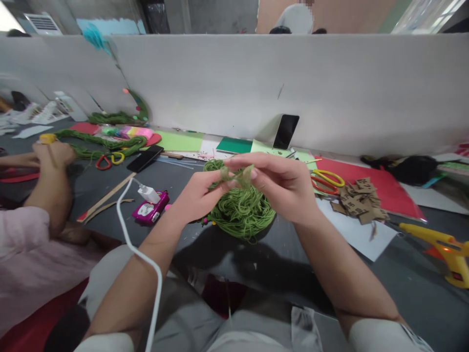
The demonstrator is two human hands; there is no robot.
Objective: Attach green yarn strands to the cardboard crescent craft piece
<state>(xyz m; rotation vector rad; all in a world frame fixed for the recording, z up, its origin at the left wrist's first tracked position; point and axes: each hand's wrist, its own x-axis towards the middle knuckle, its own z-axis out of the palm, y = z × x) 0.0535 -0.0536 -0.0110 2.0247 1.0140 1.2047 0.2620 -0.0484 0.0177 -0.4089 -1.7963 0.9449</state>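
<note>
"Dark grey table [403, 278], edged on its far side by a white partition [220, 73]: so the scene is shown from the head camera. What is held?"

"A green strand [244, 176] is pinched by the fingertips of the left hand [200, 193] and, facing them, between the thumb and fingers of the right hand [284, 183]. Its finer loops are blurred and cannot be told."

"And where is the yarn?"

"Directly beneath both hands, a tangled heap of green yarn [244, 215] is piled on the table, its far part partly hidden by the fingers."

"What is placed to the left hand's side?"

"Near the left wrist, a purple device [145, 212] is set down, with a white plug [148, 194] at its far edge. A white cable [159, 288] is seen crossing the left forearm. Ahead and to the left of that hand, a black phone [144, 159] is laid flat; farther left, a co-worker's hand [60, 152] is shown."

"Around the right hand?"

"Ahead of it, a second phone [286, 132] is stood up, tilted. To its right, yellow-and-red scissors [331, 182] are laid beside cardboard pieces [361, 200]; farther right, a yellow glue gun [445, 247] is placed."
</note>
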